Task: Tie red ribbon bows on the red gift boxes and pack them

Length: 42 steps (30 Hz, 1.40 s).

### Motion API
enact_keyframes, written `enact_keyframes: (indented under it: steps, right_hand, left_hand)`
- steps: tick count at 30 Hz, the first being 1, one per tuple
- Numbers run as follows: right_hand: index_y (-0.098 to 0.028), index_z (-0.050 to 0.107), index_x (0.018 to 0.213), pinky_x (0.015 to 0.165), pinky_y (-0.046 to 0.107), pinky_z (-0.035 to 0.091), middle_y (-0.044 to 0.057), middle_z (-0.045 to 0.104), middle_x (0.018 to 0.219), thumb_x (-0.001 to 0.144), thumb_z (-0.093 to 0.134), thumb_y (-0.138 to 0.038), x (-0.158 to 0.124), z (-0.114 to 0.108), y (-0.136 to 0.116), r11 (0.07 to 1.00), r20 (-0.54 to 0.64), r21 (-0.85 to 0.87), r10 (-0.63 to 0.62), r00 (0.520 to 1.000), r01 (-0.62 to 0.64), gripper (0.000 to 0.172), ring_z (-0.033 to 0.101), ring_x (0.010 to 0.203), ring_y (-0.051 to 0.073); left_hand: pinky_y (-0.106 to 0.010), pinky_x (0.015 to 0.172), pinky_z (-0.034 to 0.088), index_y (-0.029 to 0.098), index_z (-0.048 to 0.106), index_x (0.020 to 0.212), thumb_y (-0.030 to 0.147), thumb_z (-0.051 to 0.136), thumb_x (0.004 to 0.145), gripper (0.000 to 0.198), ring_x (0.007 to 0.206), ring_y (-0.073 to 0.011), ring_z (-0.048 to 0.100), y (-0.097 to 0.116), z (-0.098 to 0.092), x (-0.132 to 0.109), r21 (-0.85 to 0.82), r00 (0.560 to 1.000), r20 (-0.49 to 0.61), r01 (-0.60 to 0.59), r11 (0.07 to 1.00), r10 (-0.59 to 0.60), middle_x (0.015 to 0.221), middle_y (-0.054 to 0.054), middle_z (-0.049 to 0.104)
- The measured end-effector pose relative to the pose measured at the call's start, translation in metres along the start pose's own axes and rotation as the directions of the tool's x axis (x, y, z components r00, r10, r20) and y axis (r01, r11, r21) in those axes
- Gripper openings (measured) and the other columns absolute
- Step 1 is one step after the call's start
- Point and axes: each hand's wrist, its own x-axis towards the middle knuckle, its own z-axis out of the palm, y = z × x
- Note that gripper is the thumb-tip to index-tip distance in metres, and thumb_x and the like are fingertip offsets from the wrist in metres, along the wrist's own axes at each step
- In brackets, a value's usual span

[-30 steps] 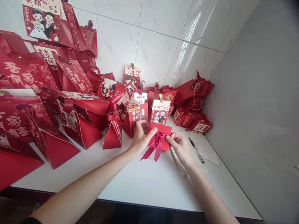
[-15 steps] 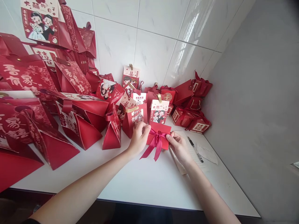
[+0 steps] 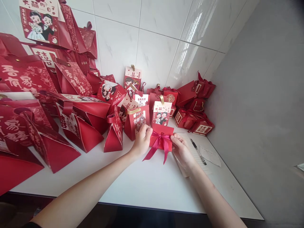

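Observation:
A small red box [image 3: 166, 130] is held above the white table [image 3: 142, 186], with a dark pink ribbon [image 3: 159, 145] tied in a bow on its front and two tails hanging down. My left hand [image 3: 142, 141] pinches the ribbon at the box's left side. At the right side, my right hand [image 3: 180, 146] grips the ribbon and the box edge between thumb and fingers. Just behind stands an upright box with a cartoon couple [image 3: 162, 114].
Many red gift boxes [image 3: 82, 126] are piled at the left, and more red boxes [image 3: 202, 127] sit at the back right. Under and beside my right hand lie lined paper [image 3: 193, 148], a pen [image 3: 198, 151] and a torn slip [image 3: 211, 155]. Tiled wall behind; grey wall right.
The right ribbon tail now hangs farther right, apart from the left one. My right hand has shifted slightly right, and its thumb has moved off the front of the box toward its edge.

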Motion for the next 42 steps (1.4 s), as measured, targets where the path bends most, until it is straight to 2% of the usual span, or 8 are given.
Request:
enact_keyframes:
  steps: [11,16,19,22,27,33,38,42]
  right_hand:
    - [-0.020,0.034,0.057,0.046,0.022,0.028,-0.007,0.034,0.050,0.073,0.067,-0.046,0.004,-0.004,0.005,0.996,-0.025,-0.074,-0.047,0.999,0.045,0.044,0.030,0.044,0.007]
    - [-0.022,0.048,0.076,0.057,0.023,0.042,-0.003,0.050,0.071,0.071,0.071,-0.043,0.003,-0.005,0.004,0.925,-0.103,-0.299,-0.273,0.956,0.232,0.031,0.048,0.061,0.011]
    - [-0.028,0.046,0.109,0.084,0.032,0.045,0.005,0.051,0.114,0.067,0.075,-0.043,0.004,-0.011,0.007,0.843,-0.076,-0.429,-0.391,0.917,0.324,0.053,0.050,0.105,0.019]
    - [-0.030,0.030,0.131,0.103,0.042,0.033,0.009,0.025,0.145,0.062,0.077,-0.052,0.005,-0.017,0.010,0.829,0.035,-0.456,-0.346,0.938,0.323,0.087,0.026,0.133,0.026]
    - [-0.029,0.008,0.144,0.110,0.048,0.024,0.010,0.018,0.150,0.061,0.077,-0.052,0.002,-0.017,0.011,0.837,0.216,-0.460,-0.218,0.952,0.296,0.110,0.021,0.137,0.028]
    - [-0.032,0.011,0.143,0.099,0.049,0.040,0.011,0.037,0.138,0.067,0.074,-0.033,0.004,-0.016,0.012,0.732,0.245,-0.583,-0.256,0.935,0.353,0.099,0.043,0.123,0.028]
    - [-0.029,0.023,0.139,0.094,0.048,0.045,0.011,0.041,0.133,0.063,0.074,-0.028,0.006,-0.016,0.015,0.627,0.238,-0.648,-0.373,0.897,0.433,0.091,0.047,0.117,0.028]
    - [-0.026,0.021,0.141,0.094,0.049,0.045,0.013,0.039,0.133,0.063,0.075,-0.028,0.006,-0.015,0.015,0.416,0.259,-0.761,-0.509,0.821,0.498,0.095,0.044,0.120,0.030]
  left_hand:
    - [-0.026,0.062,0.037,0.020,0.040,0.066,0.032,0.040,0.088,0.024,0.060,-0.0126,0.041,0.000,0.000,0.001,-0.050,0.997,0.022,0.081,0.995,-0.080,0.062,0.004,0.039]
    - [-0.027,0.065,0.038,0.020,0.041,0.067,0.030,0.042,0.087,0.022,0.063,-0.0136,0.043,0.001,-0.001,0.002,-0.047,0.998,0.013,0.054,0.997,-0.054,0.062,0.003,0.042]
    - [-0.027,0.066,0.037,0.020,0.041,0.067,0.030,0.041,0.087,0.022,0.064,-0.0136,0.044,0.001,-0.002,0.003,-0.041,0.998,0.031,0.049,0.998,-0.048,0.063,0.003,0.043]
    - [-0.026,0.066,0.037,0.020,0.041,0.067,0.032,0.042,0.087,0.023,0.065,-0.0133,0.044,-0.001,-0.002,0.003,-0.069,0.998,0.036,0.047,0.997,-0.045,0.065,0.003,0.044]
    - [-0.025,0.066,0.037,0.020,0.042,0.068,0.036,0.044,0.087,0.025,0.065,-0.0124,0.045,-0.004,-0.001,0.003,-0.117,0.999,0.000,0.053,0.992,-0.054,0.066,0.003,0.046]
    - [-0.025,0.062,0.035,0.019,0.042,0.068,0.036,0.045,0.087,0.025,0.061,-0.0117,0.043,-0.001,-0.001,0.003,-0.104,0.997,-0.055,0.043,0.994,-0.049,0.063,0.004,0.043]
    - [-0.025,0.064,0.037,0.020,0.042,0.070,0.032,0.047,0.086,0.021,0.065,-0.0127,0.045,0.003,-0.001,0.000,-0.066,0.984,-0.135,-0.125,0.990,0.116,0.068,0.002,0.045]
    - [-0.026,0.065,0.035,0.019,0.040,0.068,0.025,0.051,0.086,0.022,0.064,-0.0119,0.043,0.007,-0.002,-0.005,0.087,0.882,-0.187,-0.424,0.901,0.433,0.067,0.003,0.042]
